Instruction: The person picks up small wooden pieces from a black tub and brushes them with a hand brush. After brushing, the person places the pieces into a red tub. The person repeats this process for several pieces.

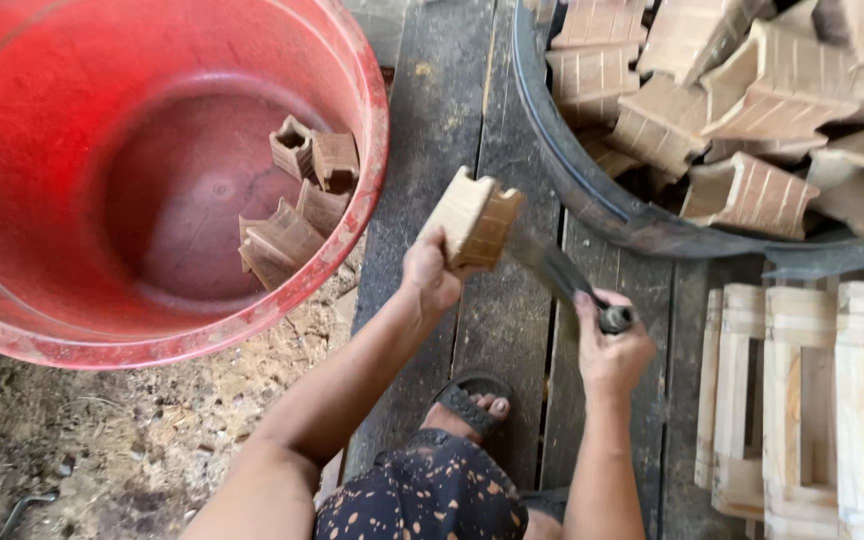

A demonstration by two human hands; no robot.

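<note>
My left hand [430, 272] grips the wooden block [474, 217]; my right hand [609, 345] closes round the blade [550, 268]; a slip could nick my fingers, so near that edge

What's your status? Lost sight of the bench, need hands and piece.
Left hand gripping wooden block, held up. Right hand closed on knife, blade at the block. Red tub left, dark tub right; nothing between.

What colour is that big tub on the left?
Red, inside and out; the tub shows best in the head view.
</note>
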